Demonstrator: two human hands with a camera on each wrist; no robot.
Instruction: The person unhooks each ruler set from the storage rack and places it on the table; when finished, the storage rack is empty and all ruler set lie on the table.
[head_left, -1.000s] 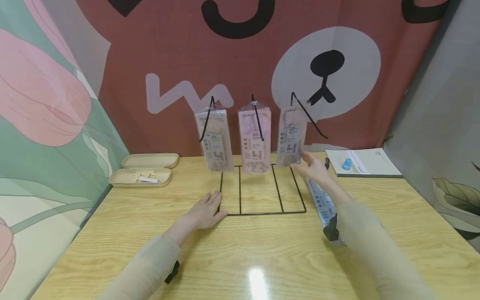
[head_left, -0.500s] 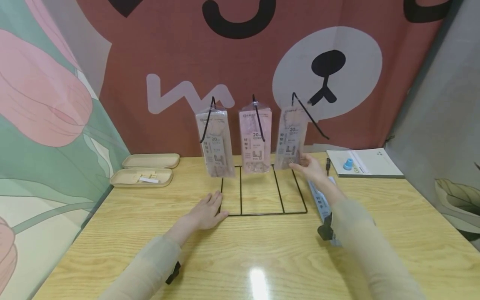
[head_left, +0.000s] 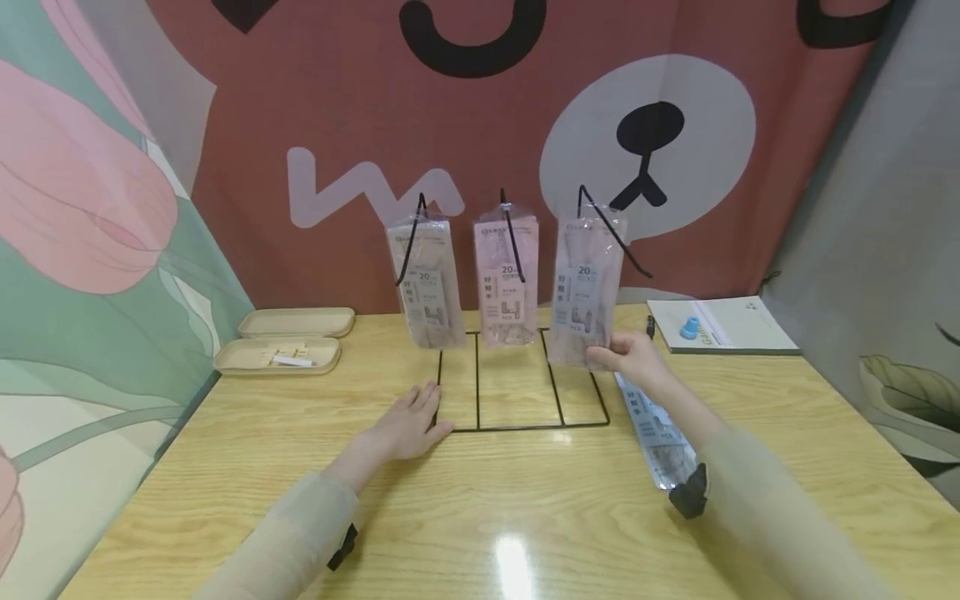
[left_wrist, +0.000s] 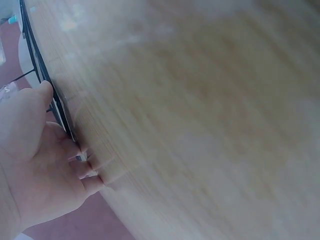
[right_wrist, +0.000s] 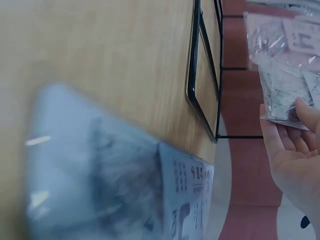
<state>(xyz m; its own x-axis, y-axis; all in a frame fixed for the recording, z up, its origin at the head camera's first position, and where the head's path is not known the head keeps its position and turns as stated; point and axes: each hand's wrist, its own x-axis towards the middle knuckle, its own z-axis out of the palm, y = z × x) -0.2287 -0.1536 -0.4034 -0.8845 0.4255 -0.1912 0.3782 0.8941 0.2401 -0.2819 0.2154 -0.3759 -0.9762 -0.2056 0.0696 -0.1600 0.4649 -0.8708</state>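
A black wire rack stands on the table, its hooks carrying clear-wrapped packets: a greyish one at left, a pink one in the middle, a grey one at right. My right hand pinches the lower right corner of the right-hand grey packet, thumb in front and fingers behind, as the right wrist view shows. My left hand rests, fingers extended, at the left side of the rack's base. A light-blue packet lies on the table beneath my right forearm, partly hidden in the head view.
An opened beige case with small pieces inside sits at the back left. A white booklet with a blue knob-like piece on it lies at the back right. A printed cloth hangs behind the table.
My right hand and the grey packet's lower end have come down and toward me. The left-hand packet swung forward, then back. My left hand has stayed in place.
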